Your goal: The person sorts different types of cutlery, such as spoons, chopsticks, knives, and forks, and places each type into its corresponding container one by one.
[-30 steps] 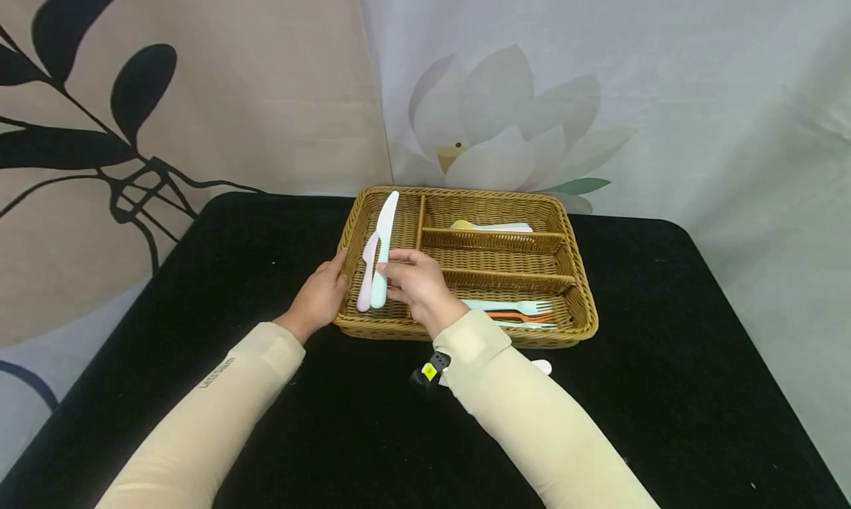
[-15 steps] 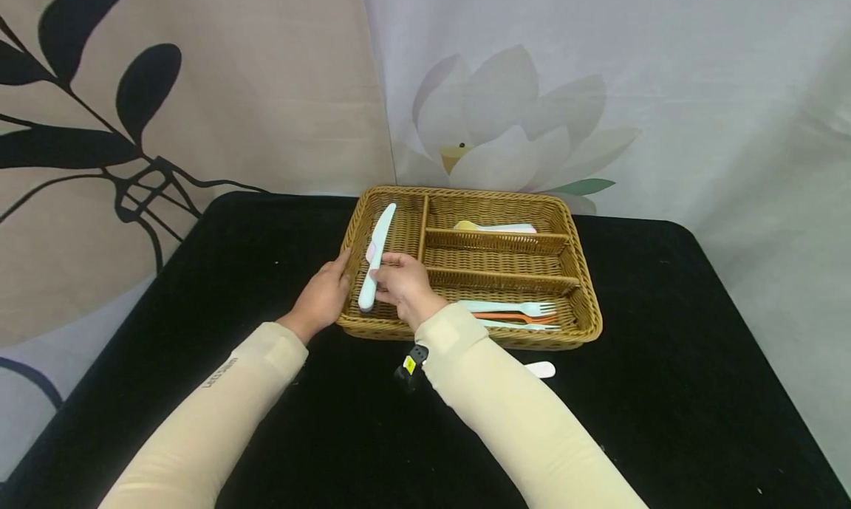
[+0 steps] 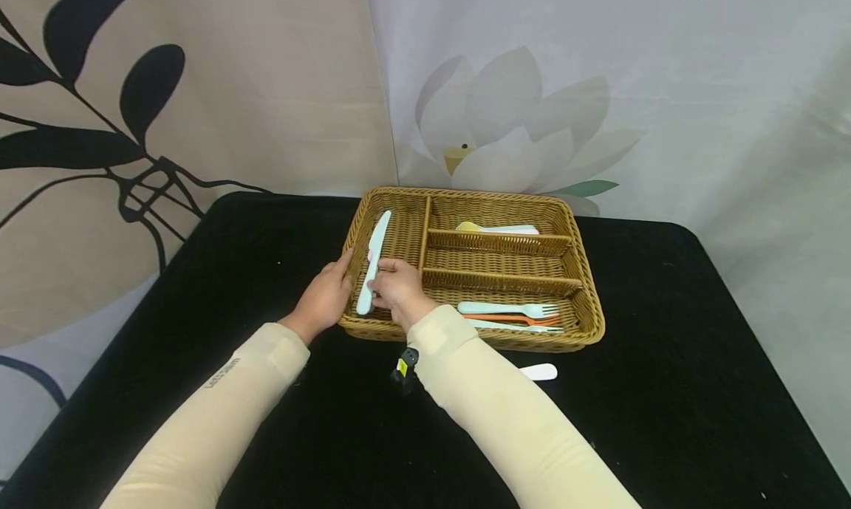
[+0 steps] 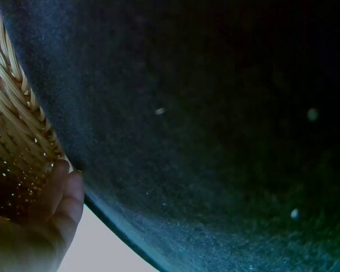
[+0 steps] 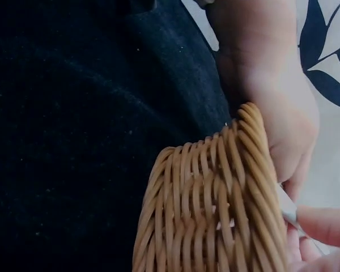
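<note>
A woven wicker cutlery tray (image 3: pixel 495 278) with several compartments lies on the black-covered table. My right hand (image 3: pixel 399 291) pinches the handle of a pale mint table knife (image 3: pixel 374 261) in its long left compartment. The blade points away from me. Part of a pink knife (image 3: pixel 369 255) shows beneath it, mostly hidden. My left hand (image 3: pixel 326 296) holds the tray's left side near the front corner. In the left wrist view its fingers (image 4: pixel 72 198) lie against the wicker edge. The right wrist view shows the right fingers (image 5: pixel 323 224) and a sliver of the knife behind the tray's corner.
Mint and orange forks (image 3: pixel 512 318) lie in the front compartment. A yellow spoon (image 3: pixel 468 227) and other pale handles lie in the back one. A white utensil end (image 3: pixel 540 372) shows on the table beside my right sleeve. A printed cloth (image 3: pixel 279 88) hangs behind.
My right hand has moved left and lowered the mint knife over the pink one, which is now mostly covered. My left hand stays at the tray's side.
</note>
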### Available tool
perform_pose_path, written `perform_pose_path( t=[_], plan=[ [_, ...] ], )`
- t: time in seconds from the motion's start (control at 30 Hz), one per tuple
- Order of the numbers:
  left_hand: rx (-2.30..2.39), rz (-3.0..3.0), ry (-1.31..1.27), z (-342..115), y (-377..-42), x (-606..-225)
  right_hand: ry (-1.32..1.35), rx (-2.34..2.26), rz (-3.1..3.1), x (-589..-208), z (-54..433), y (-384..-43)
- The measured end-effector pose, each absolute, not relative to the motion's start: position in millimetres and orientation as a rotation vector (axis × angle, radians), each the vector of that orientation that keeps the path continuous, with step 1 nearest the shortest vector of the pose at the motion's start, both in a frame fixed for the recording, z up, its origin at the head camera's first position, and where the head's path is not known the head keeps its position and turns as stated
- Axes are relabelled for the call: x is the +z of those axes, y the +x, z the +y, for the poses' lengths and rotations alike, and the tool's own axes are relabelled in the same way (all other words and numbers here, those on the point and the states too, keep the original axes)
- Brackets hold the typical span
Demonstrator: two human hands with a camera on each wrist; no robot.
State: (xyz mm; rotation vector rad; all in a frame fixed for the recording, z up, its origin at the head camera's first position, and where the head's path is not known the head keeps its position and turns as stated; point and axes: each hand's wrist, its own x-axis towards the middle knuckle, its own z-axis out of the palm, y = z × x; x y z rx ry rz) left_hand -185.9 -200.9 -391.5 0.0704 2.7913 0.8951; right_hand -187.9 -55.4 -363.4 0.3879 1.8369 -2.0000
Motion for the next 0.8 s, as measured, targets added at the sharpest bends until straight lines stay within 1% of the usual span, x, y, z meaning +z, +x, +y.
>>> perform_pose_path(
  t=[0.3,0.8],
  plan=[
    [0.898,2.791,0.055,-200.4,-186.4,-392.4,0.412,-1.963,1.881,-366.2,-60.9,-186.3],
    [0.895,2.774,0.049,-200.0,-184.3,-388.8,0.366,-1.927,1.912,-365.1,-61.8,-184.0]
  ],
)
